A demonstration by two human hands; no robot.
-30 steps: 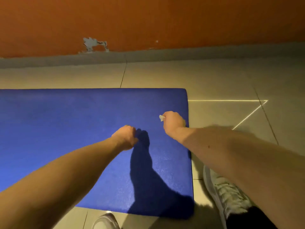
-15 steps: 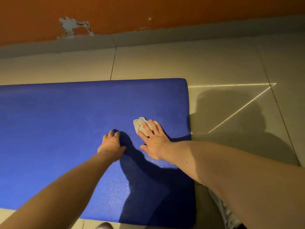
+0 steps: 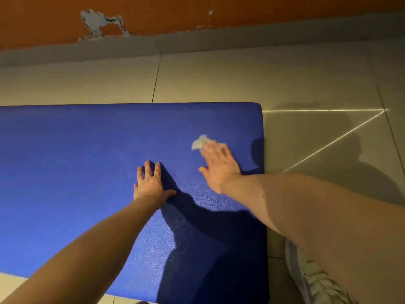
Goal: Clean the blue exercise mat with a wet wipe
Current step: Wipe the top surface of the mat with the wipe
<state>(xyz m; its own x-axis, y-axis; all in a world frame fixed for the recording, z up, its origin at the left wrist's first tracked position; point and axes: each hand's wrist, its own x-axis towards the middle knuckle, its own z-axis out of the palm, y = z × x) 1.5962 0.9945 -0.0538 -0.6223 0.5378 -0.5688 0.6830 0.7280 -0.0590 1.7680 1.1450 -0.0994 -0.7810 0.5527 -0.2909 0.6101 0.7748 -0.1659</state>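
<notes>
In the head view, a flat blue foam exercise mat (image 3: 76, 172) with a fine grainy surface fills the left and centre of the frame. Its right end sits a little right of centre and its far edge runs across the middle. It lies on pale beige floor tiles (image 3: 241, 73).

The right hand (image 3: 219, 167) is right of centre, near the mat's right end. It lies palm down with the fingers straight and somewhat blurred, pressing on a crumpled white wet wipe (image 3: 198, 142). Part of the wipe sticks out beyond the fingertips toward the upper left. The fingers do not curl round it.

The left hand (image 3: 151, 183) rests at the centre of the frame, flat on the mat with its fingers spread and straight, holding nothing. It is apart from the right hand, and dark shadows of both arms fall across the mat in the lower centre.

Along the top runs an orange painted wall (image 3: 263, 9) with a patch of peeled paint (image 3: 98, 21) in the upper left, above a grey skirting strip (image 3: 87, 51). Thin bright lines of light (image 3: 328, 110) cross the tiles at the right. A white laced shoe (image 3: 311, 279) shows in the lower right corner, beside the mat's end.
</notes>
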